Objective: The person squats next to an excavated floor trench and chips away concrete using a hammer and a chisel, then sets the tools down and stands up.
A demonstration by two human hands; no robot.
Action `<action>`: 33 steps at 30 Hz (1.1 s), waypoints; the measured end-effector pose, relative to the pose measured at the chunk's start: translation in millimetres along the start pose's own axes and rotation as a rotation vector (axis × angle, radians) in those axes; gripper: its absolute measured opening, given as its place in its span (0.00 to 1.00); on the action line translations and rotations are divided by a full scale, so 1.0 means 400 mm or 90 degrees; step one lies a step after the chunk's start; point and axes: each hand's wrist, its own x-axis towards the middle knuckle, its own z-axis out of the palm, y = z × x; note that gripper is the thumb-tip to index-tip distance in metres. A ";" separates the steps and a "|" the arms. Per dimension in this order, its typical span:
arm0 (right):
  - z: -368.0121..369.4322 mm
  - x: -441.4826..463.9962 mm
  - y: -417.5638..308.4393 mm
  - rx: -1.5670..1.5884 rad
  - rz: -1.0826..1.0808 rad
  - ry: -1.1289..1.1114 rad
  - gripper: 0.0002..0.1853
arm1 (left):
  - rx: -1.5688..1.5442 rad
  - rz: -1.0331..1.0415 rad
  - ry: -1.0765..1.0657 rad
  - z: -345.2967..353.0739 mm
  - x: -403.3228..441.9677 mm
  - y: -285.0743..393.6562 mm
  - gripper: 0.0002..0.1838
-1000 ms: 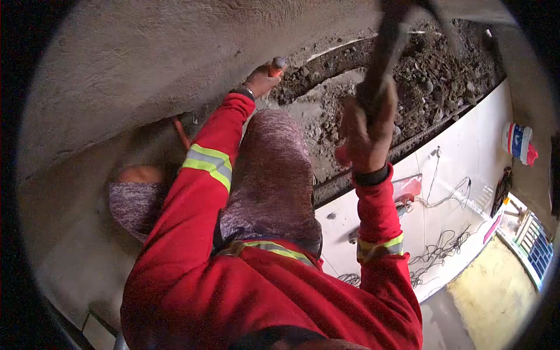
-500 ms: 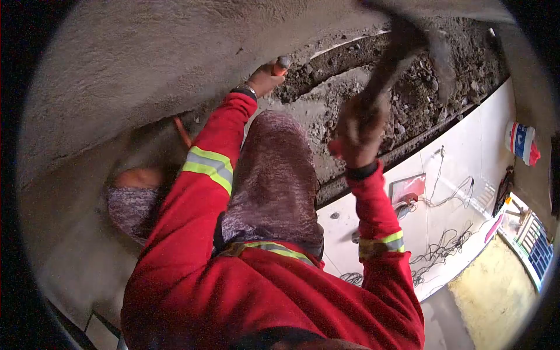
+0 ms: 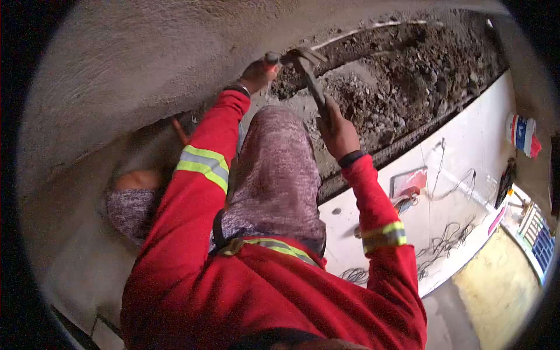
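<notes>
My right hand (image 3: 340, 136) is wrapped round the handle of a claw hammer (image 3: 313, 81). The hammer's head is at the end of a chisel (image 3: 272, 58), touching or nearly so; I cannot tell which. My left hand (image 3: 255, 77) grips this chisel by its orange-red part, close to the rough wall (image 3: 146, 64). A grey end sticks out above the fist, and the chisel's lower part is mostly hidden. Below and to the right of both hands lies broken rubble (image 3: 402, 87) along the base of the wall.
White tiles (image 3: 461, 157) border the rubble on the right. On them lie a flat tool with a red part (image 3: 409, 183) and tangled cables (image 3: 446, 242). A white and blue bucket (image 3: 521, 134) stands at the far right.
The hammer has swung down and left from its raised, blurred position to the chisel's end. My left hand, still round the chisel, has shifted slightly left.
</notes>
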 end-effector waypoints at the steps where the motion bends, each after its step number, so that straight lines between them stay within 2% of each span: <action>1: -0.001 -0.010 0.018 0.065 -0.007 0.034 0.32 | -0.092 0.052 0.017 0.004 0.004 -0.012 0.15; 3: 0.001 -0.054 0.016 0.200 -0.031 0.081 0.32 | -0.277 0.133 0.055 0.031 -0.021 -0.064 0.13; 5: 0.012 -0.117 0.020 0.252 0.012 0.152 0.32 | -0.193 -0.025 0.134 0.055 -0.033 -0.084 0.12; 7: 0.037 -0.197 0.071 0.243 0.051 0.208 0.33 | -0.401 -0.024 0.154 0.043 -0.148 -0.064 0.12; 9: 0.068 -0.277 0.121 0.397 0.222 0.185 0.32 | -0.493 -0.069 0.173 0.055 -0.184 -0.121 0.13; 10: 0.092 -0.305 0.149 0.373 0.191 0.218 0.31 | -0.575 -0.077 0.202 0.055 -0.197 -0.137 0.12; 12: 0.140 -0.366 0.220 0.381 0.274 0.198 0.29 | -0.649 -0.089 0.245 0.063 -0.207 -0.162 0.10; 15: 0.185 -0.411 0.241 0.456 0.345 0.186 0.28 | -0.620 -0.117 0.279 0.108 -0.244 -0.211 0.07; 17: 0.205 -0.425 0.251 0.526 0.364 0.173 0.29 | -0.806 -0.133 0.330 0.133 -0.263 -0.225 0.07; 18: 0.221 -0.422 0.243 0.544 0.372 0.190 0.29 | -1.001 -0.143 0.358 0.150 -0.282 -0.223 0.08; 20: 0.215 -0.411 0.197 0.621 0.432 0.179 0.30 | -1.221 -0.129 0.391 0.201 -0.282 -0.266 0.06; 21: 0.207 -0.417 0.175 0.654 0.469 0.164 0.30 | -1.147 -0.099 0.390 0.197 -0.290 -0.231 0.07; 23: 0.240 -0.415 0.203 0.575 0.410 0.148 0.30 | -0.997 -0.025 0.394 0.148 -0.256 -0.121 0.08; 24: 0.242 -0.400 0.197 0.551 0.389 0.141 0.29 | -0.617 -0.154 0.246 0.094 -0.223 -0.064 0.08; 25: 0.248 -0.391 0.189 0.527 0.373 0.134 0.29 | -0.220 -0.200 0.084 0.040 -0.190 -0.007 0.09; 27: 0.260 -0.376 0.193 0.540 0.339 0.154 0.27 | -0.600 0.055 0.045 0.066 -0.171 0.037 0.07; 30: 0.220 -0.333 0.156 0.583 0.338 0.140 0.27 | -0.605 0.034 0.042 0.040 -0.191 0.132 0.07; 33: 0.214 -0.315 0.177 0.529 0.291 0.156 0.27 | -0.182 -0.026 0.175 0.035 -0.238 0.038 0.06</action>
